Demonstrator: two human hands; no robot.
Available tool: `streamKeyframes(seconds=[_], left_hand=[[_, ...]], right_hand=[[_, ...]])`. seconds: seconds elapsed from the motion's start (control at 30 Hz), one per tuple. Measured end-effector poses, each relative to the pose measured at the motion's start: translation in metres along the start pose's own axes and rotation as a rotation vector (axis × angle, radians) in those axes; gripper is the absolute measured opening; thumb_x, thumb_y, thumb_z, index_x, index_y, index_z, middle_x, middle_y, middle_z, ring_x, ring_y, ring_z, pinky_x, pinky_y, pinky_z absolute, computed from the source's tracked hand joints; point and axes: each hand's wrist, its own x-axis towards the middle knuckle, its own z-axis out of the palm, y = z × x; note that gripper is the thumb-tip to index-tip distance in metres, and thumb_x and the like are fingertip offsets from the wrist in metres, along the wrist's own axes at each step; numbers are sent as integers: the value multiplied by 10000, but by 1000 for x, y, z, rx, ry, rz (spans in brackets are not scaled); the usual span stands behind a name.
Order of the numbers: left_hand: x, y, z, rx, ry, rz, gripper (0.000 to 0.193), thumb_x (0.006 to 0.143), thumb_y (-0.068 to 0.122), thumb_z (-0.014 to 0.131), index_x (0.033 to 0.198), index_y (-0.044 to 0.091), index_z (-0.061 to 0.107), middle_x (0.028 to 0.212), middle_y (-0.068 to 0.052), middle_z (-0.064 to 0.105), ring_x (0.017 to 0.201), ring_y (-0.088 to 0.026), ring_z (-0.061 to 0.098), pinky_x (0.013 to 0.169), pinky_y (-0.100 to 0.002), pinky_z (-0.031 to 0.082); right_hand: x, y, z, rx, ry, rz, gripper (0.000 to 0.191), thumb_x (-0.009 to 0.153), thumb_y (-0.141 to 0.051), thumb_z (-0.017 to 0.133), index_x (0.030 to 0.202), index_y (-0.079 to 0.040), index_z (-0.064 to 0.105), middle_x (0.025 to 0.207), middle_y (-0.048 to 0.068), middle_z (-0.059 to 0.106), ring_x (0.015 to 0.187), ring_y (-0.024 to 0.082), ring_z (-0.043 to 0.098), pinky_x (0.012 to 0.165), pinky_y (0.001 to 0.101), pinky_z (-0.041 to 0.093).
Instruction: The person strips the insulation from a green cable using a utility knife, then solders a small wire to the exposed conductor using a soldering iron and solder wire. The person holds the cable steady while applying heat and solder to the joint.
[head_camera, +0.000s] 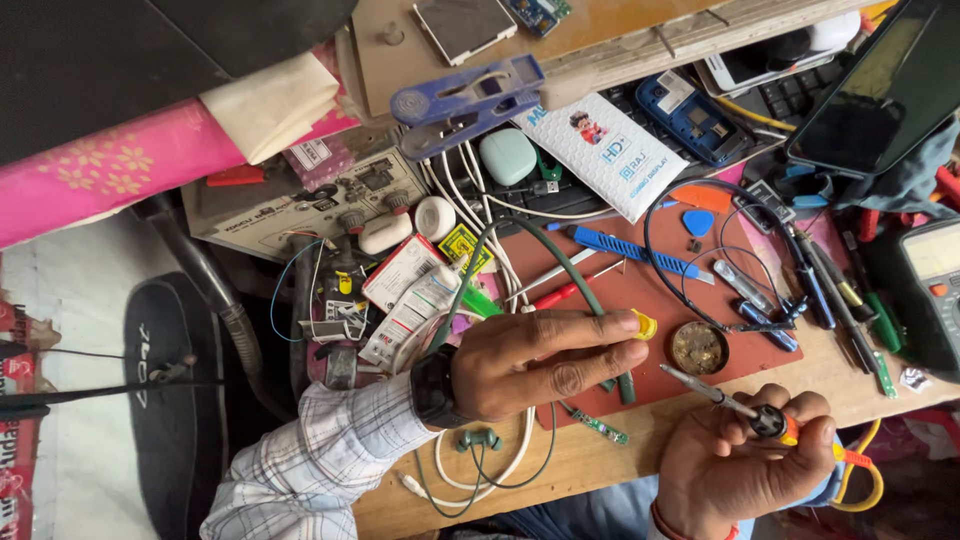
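Left hand (545, 362) is reaching in from the lower left, back of the hand facing up, wrist roughly level. Forearm is lying diagonally, sleeve pushed back to the wrist, a dark band sitting around the wrist. Its fingers (590, 325) are stretching out to the right, held close together and pinching at the tips. Right hand (745, 455) is coming up from the bottom edge, palm side turning toward the camera. Its fingers (800, 420) are curling tightly inward, thumb pressing across them in a closed grip. A red thread is showing at the right wrist. Both hands are sitting near each other, not touching.
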Motion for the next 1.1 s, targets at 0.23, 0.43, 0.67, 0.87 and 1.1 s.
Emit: streamKeyframes(seconds=[0.23, 0.43, 0.67, 0.87, 1.1], left_hand=[[-4, -4, 2, -21, 15, 37, 309, 1051, 13, 722, 1353, 25, 660, 1446, -121, 583, 1286, -259, 696, 1062, -341, 647], [-6, -7, 5, 10, 17, 59, 311, 1048, 19, 747, 1344, 21, 649, 1452, -145, 576, 1276, -267, 693, 1070, -360, 630], [-10, -7, 6, -8, 4, 36, 307, 1056, 31, 759, 1346, 38, 656, 1471, -140, 566, 1268, -250, 694, 1010, -318, 626], [-9, -7, 7, -8, 15, 47, 306, 1064, 24, 756, 1351, 35, 651, 1472, -130, 556, 1281, -256, 687, 1019, -322, 626], [-8, -6, 7, 16, 24, 61, 300, 1063, 19, 754, 1345, 25, 653, 1460, -135, 554, 1305, -270, 680, 1070, -347, 630]], right_hand=[[-2, -3, 0, -34, -11, 25, 292, 1170, -292, 554, 962, -93, 510, 861, 68, 660, 550, 120, 596, 461, 173, 432], [-2, -2, 3, -15, -51, 22, 294, 1184, -275, 525, 961, -83, 502, 828, 64, 630, 542, 125, 589, 450, 178, 424], [-2, -1, 4, -59, -56, -1, 299, 1187, -272, 534, 957, -84, 499, 814, 55, 605, 525, 115, 561, 454, 169, 411], [-3, -1, 10, -71, -21, 3, 282, 1170, -273, 544, 960, -94, 486, 817, 42, 596, 520, 106, 545, 445, 169, 411], [-4, 0, 14, -69, -26, 4, 276, 1159, -268, 552, 955, -97, 482, 796, 32, 588, 512, 106, 539, 445, 169, 403]])
